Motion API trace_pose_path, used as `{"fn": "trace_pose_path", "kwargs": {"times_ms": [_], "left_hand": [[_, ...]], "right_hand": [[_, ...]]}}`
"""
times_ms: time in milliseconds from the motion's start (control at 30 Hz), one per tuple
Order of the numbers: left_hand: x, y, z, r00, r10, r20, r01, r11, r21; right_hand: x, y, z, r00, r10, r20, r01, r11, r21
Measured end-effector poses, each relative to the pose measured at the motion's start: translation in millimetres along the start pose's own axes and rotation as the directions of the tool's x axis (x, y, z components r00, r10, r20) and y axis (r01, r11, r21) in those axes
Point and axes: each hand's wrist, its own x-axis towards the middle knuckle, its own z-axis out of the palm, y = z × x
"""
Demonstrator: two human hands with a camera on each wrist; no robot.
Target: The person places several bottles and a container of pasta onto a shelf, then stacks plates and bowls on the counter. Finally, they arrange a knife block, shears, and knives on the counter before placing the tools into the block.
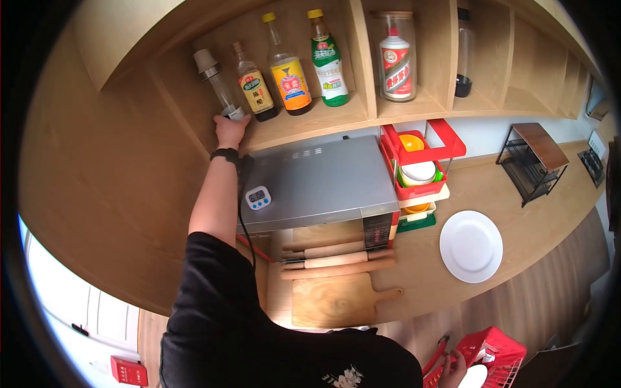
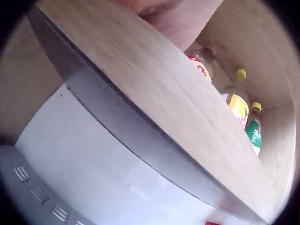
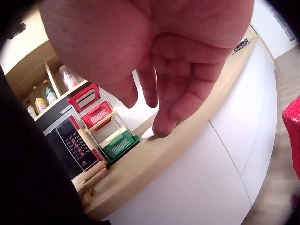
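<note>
Wooden shelf (image 1: 312, 126) above the microwave (image 1: 317, 178). Head view: left hand (image 1: 229, 131) gripping the base of a clear bottle (image 1: 223, 90), on the shelf above the microwave's left end; dark bottle (image 1: 255, 88) just beside; right hand (image 1: 454, 370) near a basket (image 1: 503, 343), to the microwave's right. Left wrist view: left hand cropped, grip hidden, above the microwave. Right wrist view: right hand unfilled, fingers loosely bent; rack (image 3: 98, 115) beside the microwave.

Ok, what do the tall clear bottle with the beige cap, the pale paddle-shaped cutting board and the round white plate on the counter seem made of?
Clear bottle: glass or plastic, smooth and transparent; can't tell which. Cutting board: wood, smooth, with visible grain. White plate: smooth, evenly white, perhaps ceramic, possibly plastic.
</note>
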Motion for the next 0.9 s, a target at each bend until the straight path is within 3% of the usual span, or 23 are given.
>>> {"fn": "trace_pose_path", "kwargs": {"times_ms": [67,133,167,233,267,300,333,400,433,467,500,533,567,633,700,733,833,867,900], "left_hand": [[-9,5,-7,1.0,0.014,0.0,-0.014,0.999,-0.034],[-19,10,-10,0.989,0.105,-0.107,-0.096,0.992,0.08],[-28,13,-7,0.933,0.261,-0.248,-0.241,0.965,0.105],[-68,47,-16,0.698,0.584,-0.415,-0.578,0.801,0.156],[-96,73,-22,0.632,0.645,-0.429,-0.678,0.728,0.097],[-127,96,-24,0.636,0.656,-0.406,-0.73,0.682,-0.04],[-161,115,-26,0.602,0.709,-0.366,-0.775,0.63,-0.055],[-231,139,-15,0.597,0.762,-0.251,-0.8,0.541,-0.259],[-271,142,-3,0.572,0.791,-0.217,-0.778,0.439,-0.449],[-307,141,8,0.519,0.85,-0.088,-0.715,0.376,-0.59],[-348,143,11,0.41,0.908,0.086,-0.695,0.372,-0.616],[-388,152,9,0.249,0.938,0.241,-0.676,0.347,-0.65],[-424,149,21,0.088,0.926,0.367,-0.601,0.343,-0.722],[-490,151,38,-0.18,0.799,0.573,-0.618,0.362,-0.698],[-541,139,61,-0.367,0.636,0.679,-0.632,0.365,-0.684],[-560,129,73,-0.406,0.627,0.665,-0.619,0.346,-0.705],[-606,107,94,-0.464,0.411,0.785,-0.627,0.473,-0.619],[-615,101,102,-0.495,0.392,0.775,-0.625,0.459,-0.631],[-621,91,111,-0.477,0.34,0.811,-0.676,0.447,-0.585]], "right_hand": [[-6,13,-4,1.0,-0.018,-0.022,0.018,1.0,0.024],[-13,16,-10,0.971,0.22,0.096,-0.229,0.969,0.09],[-17,16,-13,0.968,0.235,0.093,-0.243,0.966,0.093],[-18,-27,-25,0.971,0.236,-0.017,-0.221,0.931,0.291],[-24,-8,-25,0.992,0.123,0.003,-0.122,0.988,0.099],[-26,31,-23,0.998,0.035,0.048,-0.03,0.995,-0.099],[-30,37,-25,0.997,0.068,0.039,-0.064,0.993,-0.101],[-31,44,-29,0.991,0.134,0.021,-0.131,0.986,-0.102],[-33,38,-38,0.984,0.175,0.028,-0.169,0.974,-0.152],[-31,25,-50,0.98,0.194,0.046,-0.187,0.974,-0.131],[-43,47,-52,0.985,0.171,-0.005,-0.17,0.976,-0.132],[-41,34,-70,0.919,0.386,0.085,-0.376,0.92,-0.112],[-48,42,-79,0.921,0.388,0.027,-0.382,0.915,-0.133],[-63,64,-96,0.895,0.444,-0.047,-0.445,0.88,-0.166],[-75,87,-116,0.823,0.555,-0.118,-0.567,0.798,-0.203],[-84,102,-125,0.807,0.563,-0.178,-0.59,0.786,-0.186],[-109,136,-142,0.731,0.62,-0.286,-0.675,0.718,-0.168],[-115,149,-148,0.708,0.641,-0.296,-0.693,0.71,-0.12],[-118,160,-152,0.691,0.658,-0.299,-0.712,0.692,-0.12]]}}
